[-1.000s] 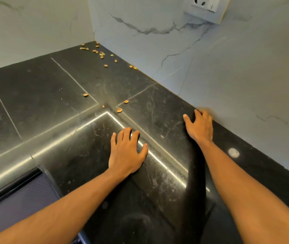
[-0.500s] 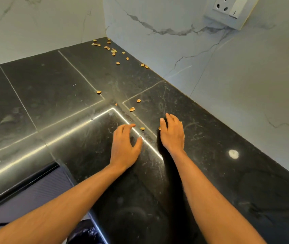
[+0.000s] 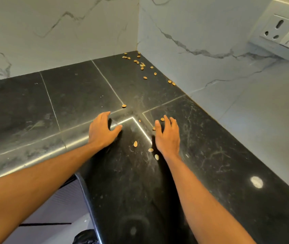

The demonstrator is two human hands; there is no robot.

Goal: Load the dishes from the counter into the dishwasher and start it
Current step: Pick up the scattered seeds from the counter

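No dishes and no dishwasher are in view. Both hands lie on a black stone counter (image 3: 80, 95) at its inner corner. My left hand (image 3: 102, 132) rests flat near the counter's rounded front edge, fingers loosely bent, holding nothing. My right hand (image 3: 167, 136) lies palm down just right of it, fingers spread over the stone. Several small tan seeds (image 3: 135, 143) lie between and beside the two hands, and one seed (image 3: 162, 119) sits at my right fingertips.
More seeds (image 3: 141, 65) are scattered in the far corner where two white marbled walls (image 3: 210, 76) meet. A white wall socket (image 3: 279, 34) is at upper right. A dark bag top (image 3: 85, 237) shows below the counter edge, near the bottom.
My right hand slid left along the counter from the wall to just beside my left hand. A few seeds now lie loose between the hands. My view has tilted up toward the corner.
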